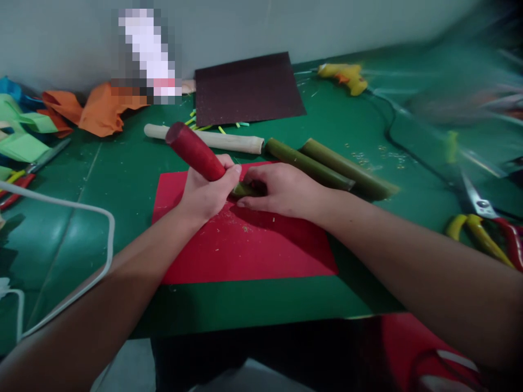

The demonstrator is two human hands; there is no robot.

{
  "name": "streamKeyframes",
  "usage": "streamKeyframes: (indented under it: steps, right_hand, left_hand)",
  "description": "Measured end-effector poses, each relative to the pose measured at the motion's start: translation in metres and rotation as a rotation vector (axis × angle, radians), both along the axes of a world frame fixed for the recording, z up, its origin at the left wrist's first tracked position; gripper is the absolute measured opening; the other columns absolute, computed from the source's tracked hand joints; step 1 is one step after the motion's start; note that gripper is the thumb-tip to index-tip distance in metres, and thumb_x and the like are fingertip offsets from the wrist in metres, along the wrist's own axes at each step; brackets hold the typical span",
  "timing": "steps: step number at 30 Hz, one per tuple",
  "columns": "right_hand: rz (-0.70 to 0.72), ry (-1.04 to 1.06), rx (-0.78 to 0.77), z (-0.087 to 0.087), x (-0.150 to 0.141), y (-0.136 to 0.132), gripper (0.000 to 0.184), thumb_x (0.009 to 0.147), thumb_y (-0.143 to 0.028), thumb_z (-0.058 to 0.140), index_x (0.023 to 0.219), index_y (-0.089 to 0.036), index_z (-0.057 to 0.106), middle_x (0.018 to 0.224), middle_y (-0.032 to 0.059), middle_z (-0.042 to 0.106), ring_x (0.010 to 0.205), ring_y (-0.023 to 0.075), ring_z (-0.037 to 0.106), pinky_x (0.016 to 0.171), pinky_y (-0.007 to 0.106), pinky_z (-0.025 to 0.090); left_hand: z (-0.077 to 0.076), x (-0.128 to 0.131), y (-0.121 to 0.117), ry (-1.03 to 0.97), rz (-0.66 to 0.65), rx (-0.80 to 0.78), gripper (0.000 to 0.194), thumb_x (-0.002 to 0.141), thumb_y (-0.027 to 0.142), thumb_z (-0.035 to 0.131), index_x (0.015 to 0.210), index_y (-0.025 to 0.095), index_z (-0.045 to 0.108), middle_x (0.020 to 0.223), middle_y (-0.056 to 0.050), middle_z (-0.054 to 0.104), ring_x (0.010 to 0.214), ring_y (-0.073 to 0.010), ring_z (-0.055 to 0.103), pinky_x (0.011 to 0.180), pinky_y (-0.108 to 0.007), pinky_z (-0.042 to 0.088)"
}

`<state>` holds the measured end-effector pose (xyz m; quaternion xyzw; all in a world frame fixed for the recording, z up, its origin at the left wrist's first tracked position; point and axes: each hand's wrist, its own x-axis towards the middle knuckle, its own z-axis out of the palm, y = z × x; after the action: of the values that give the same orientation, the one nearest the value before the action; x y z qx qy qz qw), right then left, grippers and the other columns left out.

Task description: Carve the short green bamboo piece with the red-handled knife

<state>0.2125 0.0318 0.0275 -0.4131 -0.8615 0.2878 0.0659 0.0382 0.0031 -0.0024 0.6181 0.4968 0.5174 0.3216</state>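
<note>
My left hand [208, 190] is wrapped round a thick red cylinder [196, 149], which tilts up and to the left. A short green bamboo piece [245, 190] shows between my hands, its far parts covered by fingers. My right hand [281, 188] curls its fingers and thumb about this green piece. I cannot tell whether the red cylinder and the green piece are joined. Both hands are over a red sheet [253, 245] sprinkled with small shavings.
Two green bamboo tubes [347, 169] and a pale bamboo stick [229, 140] lie beyond the sheet. Behind stand a dark sheet [249, 90] and a yellow glue gun [343, 78] with a cord. Scissors [482, 207] are at right, orange paper [102, 111] at left. A white cable [108, 234] crosses my left forearm.
</note>
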Motion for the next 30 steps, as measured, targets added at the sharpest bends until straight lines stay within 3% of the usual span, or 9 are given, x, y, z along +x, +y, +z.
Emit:
streamKeyframes:
  steps: [7, 12, 19, 24, 30]
  right_hand:
    - [0.009, -0.018, 0.02, 0.0, -0.0015, 0.0003, 0.023, 0.088, -0.038, 0.074, 0.095, -0.017, 0.068, 0.082, 0.0014, 0.066, 0.069, 0.0137, 0.05, 0.063, 0.031, 0.027]
    - [-0.013, -0.008, -0.011, -0.0003, -0.001, 0.0002, 0.025, 0.087, -0.039, 0.075, 0.1, -0.019, 0.069, 0.084, 0.0013, 0.068, 0.069, 0.0142, 0.051, 0.063, 0.032, 0.028]
    - [0.014, 0.002, 0.013, -0.0003, 0.0004, 0.0013, 0.023, 0.088, -0.037, 0.073, 0.099, -0.018, 0.068, 0.082, 0.0012, 0.065, 0.07, 0.0142, 0.05, 0.063, 0.032, 0.027]
    - [-0.011, 0.0, -0.032, 0.0013, -0.0007, -0.0003, 0.026, 0.087, -0.038, 0.074, 0.103, -0.018, 0.07, 0.088, 0.0022, 0.07, 0.072, 0.0149, 0.052, 0.065, 0.032, 0.028]
    - [-0.005, 0.012, -0.017, 0.0002, 0.0008, 0.001, 0.023, 0.088, -0.038, 0.073, 0.099, -0.018, 0.068, 0.085, 0.0017, 0.068, 0.071, 0.0144, 0.051, 0.064, 0.032, 0.027]
  left_hand:
    - [0.0005, -0.0005, 0.0004, 0.012, 0.022, 0.017, 0.028, 0.083, 0.023, 0.062, 0.057, 0.021, 0.052, 0.05, 0.004, 0.046, 0.049, -0.01, 0.04, 0.049, -0.027, 0.035]
    - [0.0024, 0.0003, 0.0004, -0.002, 0.001, -0.033, 0.031, 0.079, 0.021, 0.062, 0.052, 0.021, 0.047, 0.048, 0.005, 0.041, 0.046, -0.0086, 0.034, 0.046, -0.026, 0.031]
    - [-0.0008, 0.0003, 0.0011, -0.015, 0.001, 0.041, 0.027, 0.082, 0.021, 0.062, 0.058, 0.021, 0.051, 0.051, 0.005, 0.046, 0.049, -0.0094, 0.041, 0.051, -0.025, 0.038]
    - [0.0018, 0.0002, -0.0002, 0.013, 0.011, -0.03, 0.032, 0.08, 0.02, 0.062, 0.052, 0.021, 0.045, 0.049, 0.004, 0.04, 0.046, -0.0087, 0.036, 0.047, -0.026, 0.034]
    - [-0.0009, 0.0007, -0.0009, -0.018, 0.044, -0.009, 0.029, 0.082, 0.023, 0.062, 0.056, 0.021, 0.05, 0.051, 0.004, 0.042, 0.05, -0.0099, 0.042, 0.051, -0.026, 0.039]
